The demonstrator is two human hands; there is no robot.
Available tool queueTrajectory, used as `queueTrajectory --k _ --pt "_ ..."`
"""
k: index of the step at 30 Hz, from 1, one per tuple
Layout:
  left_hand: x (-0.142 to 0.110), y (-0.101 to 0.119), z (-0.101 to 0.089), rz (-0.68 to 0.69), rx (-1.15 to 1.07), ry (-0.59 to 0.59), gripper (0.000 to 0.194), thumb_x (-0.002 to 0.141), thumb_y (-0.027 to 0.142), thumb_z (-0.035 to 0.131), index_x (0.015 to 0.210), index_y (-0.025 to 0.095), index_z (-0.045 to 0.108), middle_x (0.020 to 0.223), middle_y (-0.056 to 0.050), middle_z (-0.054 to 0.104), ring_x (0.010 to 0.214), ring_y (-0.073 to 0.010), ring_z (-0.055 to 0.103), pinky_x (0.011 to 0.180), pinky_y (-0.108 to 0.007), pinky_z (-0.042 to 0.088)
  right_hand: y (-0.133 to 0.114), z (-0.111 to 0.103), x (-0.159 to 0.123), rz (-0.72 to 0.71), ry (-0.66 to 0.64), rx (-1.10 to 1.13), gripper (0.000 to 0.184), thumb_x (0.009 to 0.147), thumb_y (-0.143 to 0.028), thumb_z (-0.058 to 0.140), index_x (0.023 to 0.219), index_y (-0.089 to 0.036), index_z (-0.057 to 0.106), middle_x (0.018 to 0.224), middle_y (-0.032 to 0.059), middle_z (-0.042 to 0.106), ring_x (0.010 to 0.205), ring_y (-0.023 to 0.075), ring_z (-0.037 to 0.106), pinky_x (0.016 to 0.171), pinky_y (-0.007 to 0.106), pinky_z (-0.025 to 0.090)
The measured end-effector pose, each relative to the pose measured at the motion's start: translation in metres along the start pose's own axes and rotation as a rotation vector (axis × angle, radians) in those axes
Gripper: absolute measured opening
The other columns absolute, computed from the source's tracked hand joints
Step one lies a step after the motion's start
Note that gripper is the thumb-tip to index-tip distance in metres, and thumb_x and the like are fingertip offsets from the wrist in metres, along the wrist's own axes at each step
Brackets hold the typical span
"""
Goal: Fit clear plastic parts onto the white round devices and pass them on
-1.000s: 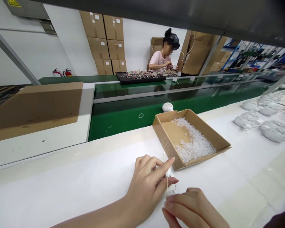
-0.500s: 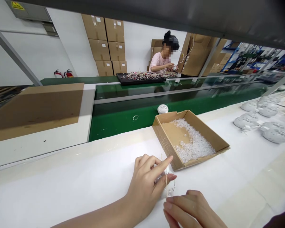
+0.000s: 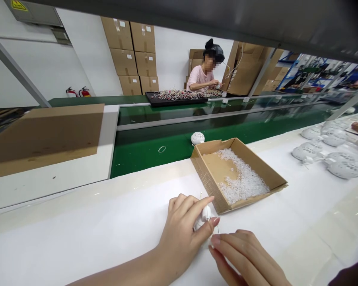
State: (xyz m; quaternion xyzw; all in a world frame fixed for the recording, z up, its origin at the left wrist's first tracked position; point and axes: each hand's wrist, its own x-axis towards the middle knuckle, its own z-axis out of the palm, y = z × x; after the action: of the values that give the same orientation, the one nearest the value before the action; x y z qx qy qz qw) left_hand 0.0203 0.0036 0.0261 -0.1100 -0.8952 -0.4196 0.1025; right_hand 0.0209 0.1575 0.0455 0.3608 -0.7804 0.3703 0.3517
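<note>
My left hand (image 3: 183, 230) rests on the white bench and pinches a small white plastic part (image 3: 205, 216) between thumb and fingers. My right hand (image 3: 244, 258) lies just right of it, fingers close together, its fingertips at a thin pale cord (image 3: 217, 229) hanging from the part. Directly behind both hands sits an open shallow cardboard box (image 3: 209, 180) holding several small clear plastic rings (image 3: 241, 180).
A green conveyor belt (image 3: 143, 149) runs past the bench, carrying a white perforated dome (image 3: 197, 138) and a loose ring (image 3: 162, 149). More white domes (image 3: 343, 169) lie at right. Across the belt a person works at a black tray (image 3: 179, 97). Cardboard sheet (image 3: 44, 135) lies left.
The dome and ring on the belt have drifted left. My left hand has drawn the white part closer in, and my right hand has slid up towards it.
</note>
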Motion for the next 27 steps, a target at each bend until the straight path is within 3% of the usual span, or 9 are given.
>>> queueTrajectory --k 3,7,11,14,18,20,23,27 --pt "0.001 0.001 0.000 -0.031 -0.019 -0.020 0.027 0.100 0.035 0.055 0.127 0.032 0.059 0.093 -0.001 0.061 0.092 -0.0224 0.049 0.085 -0.039 0.039 0.003 0.000 0.002 -0.006 -0.012 0.016 0.015 0.084 -0.038 0.074 0.093 -0.026 0.076 0.083 0.0057 0.074 0.074 0.0237 0.073 0.062 0.035 0.061" --pt "0.001 0.004 0.000 -0.066 -0.078 -0.010 0.026 0.100 0.031 0.053 0.125 0.031 0.059 0.095 -0.002 0.061 0.095 -0.0232 0.049 0.087 -0.040 0.039 0.010 -0.002 -0.004 -0.001 -0.017 0.020 0.018 0.084 -0.040 0.072 0.094 -0.026 0.076 0.085 0.0067 0.075 0.076 0.0241 0.073 0.062 0.035 0.061" --pt "-0.001 0.008 0.000 -0.036 -0.102 -0.021 0.028 0.101 0.029 0.050 0.128 0.029 0.059 0.092 -0.003 0.059 0.093 -0.0235 0.049 0.087 -0.042 0.039 0.018 -0.002 -0.019 -0.001 0.004 0.045 0.011 0.089 -0.025 0.067 0.098 -0.023 0.075 0.084 0.0062 0.075 0.074 0.0211 0.072 0.060 0.032 0.060" --pt "-0.002 0.008 0.002 -0.009 -0.093 -0.055 0.032 0.103 0.032 0.047 0.134 0.033 0.055 0.095 -0.003 0.059 0.093 -0.0234 0.049 0.086 -0.042 0.039 0.021 0.002 -0.027 -0.042 0.019 0.078 0.016 0.090 -0.010 0.063 0.102 -0.017 0.071 0.083 0.0075 0.075 0.074 0.0189 0.070 0.059 0.030 0.057" --pt "-0.003 0.006 0.004 -0.002 -0.072 -0.071 0.034 0.103 0.036 0.047 0.136 0.033 0.054 0.097 -0.004 0.058 0.094 -0.0238 0.048 0.086 -0.043 0.040 0.020 0.005 -0.029 -0.025 0.008 0.109 0.015 0.091 -0.018 0.063 0.105 -0.016 0.068 0.085 0.0097 0.073 0.074 0.0205 0.068 0.059 0.035 0.055" --pt "-0.005 0.004 0.005 0.004 -0.065 -0.071 0.034 0.103 0.035 0.047 0.137 0.034 0.053 0.097 -0.004 0.057 0.094 -0.0240 0.048 0.086 -0.044 0.040 0.019 0.003 -0.026 0.005 -0.026 0.119 0.015 0.090 -0.012 0.061 0.101 -0.018 0.068 0.088 0.0097 0.071 0.075 0.0199 0.066 0.060 0.034 0.055" --pt "-0.007 0.002 0.008 0.054 -0.062 -0.068 0.039 0.099 0.026 0.053 0.138 0.033 0.050 0.099 -0.004 0.056 0.095 -0.0245 0.048 0.086 -0.044 0.041 0.021 -0.003 -0.021 -0.034 -0.101 0.101 0.028 0.082 0.003 0.061 0.100 -0.017 0.069 0.091 0.0092 0.068 0.077 0.0177 0.064 0.062 0.031 0.054" --pt "-0.010 0.002 0.011 0.117 -0.078 -0.082 0.059 0.085 0.006 0.057 0.139 0.026 0.043 0.112 -0.006 0.054 0.105 -0.0254 0.049 0.096 -0.046 0.042 0.026 -0.005 -0.015 0.004 -0.090 0.056 0.029 0.082 0.003 0.061 0.101 -0.019 0.069 0.093 0.0080 0.066 0.082 0.0175 0.064 0.065 0.028 0.057"
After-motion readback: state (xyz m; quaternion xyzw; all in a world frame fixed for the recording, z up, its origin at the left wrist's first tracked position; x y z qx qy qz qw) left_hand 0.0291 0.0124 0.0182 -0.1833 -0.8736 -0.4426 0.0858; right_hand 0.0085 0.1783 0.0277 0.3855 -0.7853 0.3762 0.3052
